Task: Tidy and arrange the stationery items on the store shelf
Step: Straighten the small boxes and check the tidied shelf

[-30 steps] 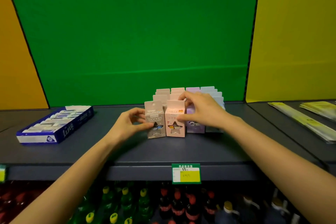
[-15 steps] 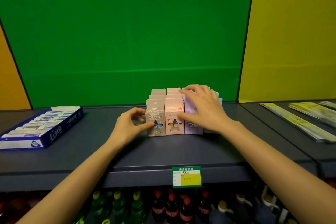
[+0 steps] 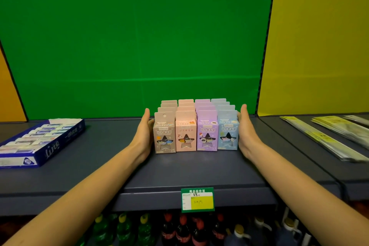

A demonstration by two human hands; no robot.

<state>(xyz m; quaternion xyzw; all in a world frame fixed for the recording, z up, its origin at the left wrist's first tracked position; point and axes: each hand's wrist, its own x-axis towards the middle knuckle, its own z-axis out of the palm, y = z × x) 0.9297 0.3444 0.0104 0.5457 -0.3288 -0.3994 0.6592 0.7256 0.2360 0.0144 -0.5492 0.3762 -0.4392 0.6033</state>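
Small cartons (image 3: 185,132): four rows by colour (beige, pink, purple, blue), four tops visible in each, sixteen in all. Blue tray (image 3: 52,147): one, its contents too blurred to count. Price tag (image 3: 197,199): one.

This is a shop, seen at a display shelf (image 3: 189,170). A green and yellow price tag (image 3: 197,199) with handwritten figures is clipped to the shelf's front edge. On the shelf stand identical small printed boxes (image 3: 196,132) in four colour rows, several deep, all facing front as stock for sale. To the left lies a blue tray (image 3: 50,146) packed with small wrapped items, and to the right flat packets (image 3: 323,136) lie overlapping on the next shelf section. Below, a lower level holds drink bottles (image 3: 183,229) with red, yellow and green caps. Behind the goods rise plain back panels, one green (image 3: 139,36) and one yellow (image 3: 319,36).
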